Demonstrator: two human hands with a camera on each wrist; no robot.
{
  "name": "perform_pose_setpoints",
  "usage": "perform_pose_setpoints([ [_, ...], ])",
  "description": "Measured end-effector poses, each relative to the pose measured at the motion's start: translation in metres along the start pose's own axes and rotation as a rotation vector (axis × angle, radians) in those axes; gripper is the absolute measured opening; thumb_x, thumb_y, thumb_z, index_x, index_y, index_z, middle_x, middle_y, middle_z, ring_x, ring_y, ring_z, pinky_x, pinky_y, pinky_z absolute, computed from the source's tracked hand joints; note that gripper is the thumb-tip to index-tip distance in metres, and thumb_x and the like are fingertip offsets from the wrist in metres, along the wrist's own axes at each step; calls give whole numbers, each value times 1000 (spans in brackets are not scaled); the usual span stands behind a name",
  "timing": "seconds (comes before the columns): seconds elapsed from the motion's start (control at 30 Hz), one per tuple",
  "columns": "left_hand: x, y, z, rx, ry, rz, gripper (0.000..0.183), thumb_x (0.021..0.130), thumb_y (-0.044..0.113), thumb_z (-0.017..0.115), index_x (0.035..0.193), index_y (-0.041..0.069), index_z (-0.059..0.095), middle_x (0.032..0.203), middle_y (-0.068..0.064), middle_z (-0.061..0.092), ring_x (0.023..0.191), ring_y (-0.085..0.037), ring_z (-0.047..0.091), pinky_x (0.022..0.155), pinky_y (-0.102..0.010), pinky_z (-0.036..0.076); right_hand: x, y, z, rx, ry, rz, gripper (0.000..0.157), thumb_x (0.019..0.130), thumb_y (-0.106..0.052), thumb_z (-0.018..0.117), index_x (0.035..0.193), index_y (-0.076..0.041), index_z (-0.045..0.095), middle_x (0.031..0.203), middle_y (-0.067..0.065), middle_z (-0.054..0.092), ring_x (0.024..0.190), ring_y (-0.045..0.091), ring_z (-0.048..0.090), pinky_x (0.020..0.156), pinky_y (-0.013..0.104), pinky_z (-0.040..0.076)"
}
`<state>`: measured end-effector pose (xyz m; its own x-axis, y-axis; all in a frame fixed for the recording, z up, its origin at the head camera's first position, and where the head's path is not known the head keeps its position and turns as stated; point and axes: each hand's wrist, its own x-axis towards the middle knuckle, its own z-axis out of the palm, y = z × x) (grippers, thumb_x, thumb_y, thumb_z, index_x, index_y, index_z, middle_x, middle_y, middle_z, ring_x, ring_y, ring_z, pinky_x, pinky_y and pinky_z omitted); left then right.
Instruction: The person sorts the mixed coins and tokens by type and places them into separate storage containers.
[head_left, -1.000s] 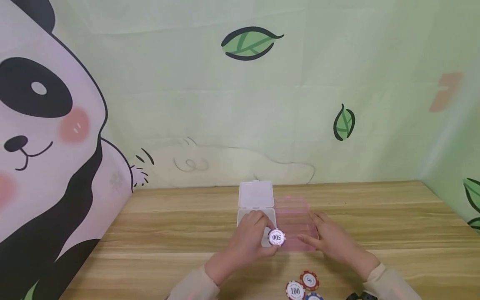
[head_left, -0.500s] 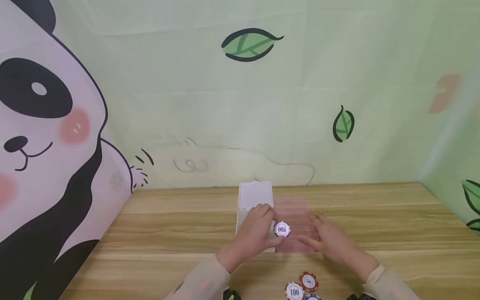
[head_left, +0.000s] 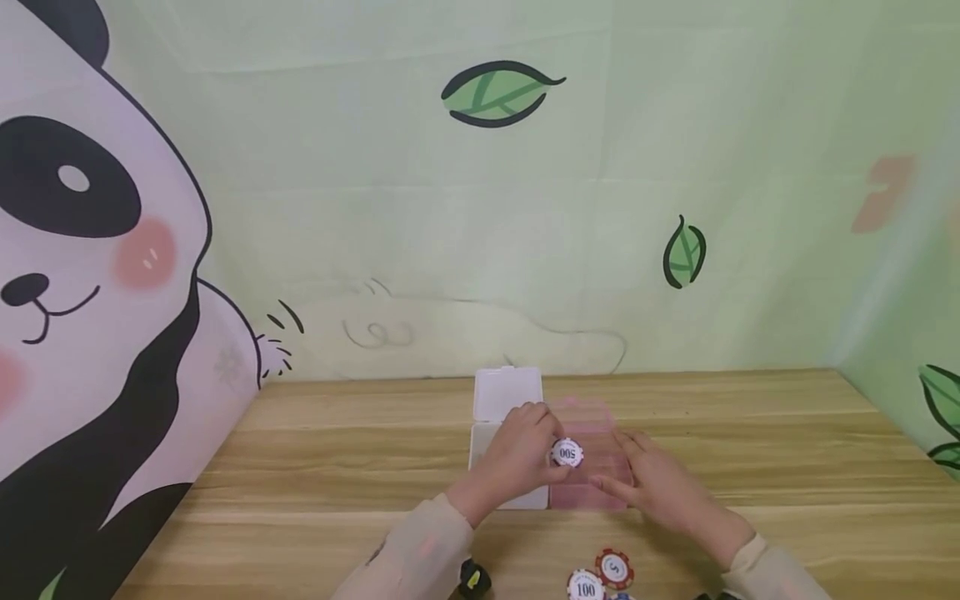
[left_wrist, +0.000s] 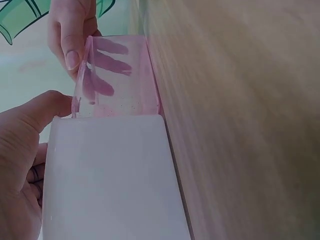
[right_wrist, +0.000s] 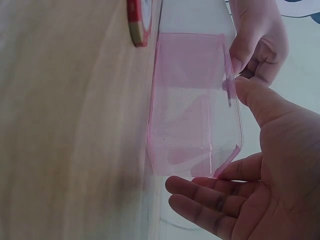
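My left hand point(head_left: 517, 454) pinches a white poker chip point(head_left: 567, 453) marked 500. It holds the chip above the pink see-through box point(head_left: 585, 493); in both wrist views the chip is hidden. Around the right end of that box, my right hand point(head_left: 663, 483) has its thumb by the top rim and its fingers against the outer wall, holding it. The fingers show through the pink plastic in the left wrist view. Touching the pink box on its left is a white box point(head_left: 531, 500) with its lid point(head_left: 507, 394) flipped back, partly covered by my left hand.
Nearer to me on the wooden table point(head_left: 787, 467) lie a red chip point(head_left: 615, 568), a white 100 chip point(head_left: 586, 587) and a blue chip point(head_left: 622, 597) cut by the frame edge. A black object point(head_left: 474, 577) sits under the left sleeve. A printed cloth backdrop point(head_left: 375, 167) rises behind.
My left hand has carried the 500 chip rightward and slightly away from me, from the white box's edge to above the pink box. The right hand keeps its place on the pink box.
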<state>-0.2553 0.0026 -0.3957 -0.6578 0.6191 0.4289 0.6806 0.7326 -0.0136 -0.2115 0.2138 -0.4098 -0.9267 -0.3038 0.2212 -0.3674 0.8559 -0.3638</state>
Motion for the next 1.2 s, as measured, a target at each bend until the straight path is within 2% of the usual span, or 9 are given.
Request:
perform_pose_setpoints([
  [0.23,6,2,3,38,-79,7,35,74,45,76,90,16,66,89,6,57,85,-10,51,74,-21,40,1,2,1,9,-1,2,83,89,-51,59,140,11,38,135,35,48,117,48,55,98,56,46],
  [0.43,8,3,4,17,-145,-17,37,75,46,76,92,15,65,91,6,55,87,-9,48,75,-21,38,1,2,2,21,4,1,82,89,-50,61,140,11,38,133,33,50,113,46,57,95,55,49],
  [0.77,6,2,3,30,-127,12,34,78,44,73,95,16,65,93,6,57,92,-11,51,81,-23,40,1,0,4,19,10,2,81,90,-47,61,141,11,37,132,33,51,114,46,57,96,55,48],
  [1.0,3,1,2,22,-122,27,33,81,42,71,99,15,65,97,5,58,96,-12,51,85,-25,41,1,-1,5,15,19,-5,81,89,-47,62,142,9,36,129,29,54,109,42,61,94,53,50],
  [1.2,1,3,-1,8,-90,28,35,81,42,72,101,14,65,100,5,57,99,-12,52,88,-26,42,1,0,5,22,16,-4,80,90,-47,61,141,10,37,132,31,51,114,45,57,96,55,48],
])
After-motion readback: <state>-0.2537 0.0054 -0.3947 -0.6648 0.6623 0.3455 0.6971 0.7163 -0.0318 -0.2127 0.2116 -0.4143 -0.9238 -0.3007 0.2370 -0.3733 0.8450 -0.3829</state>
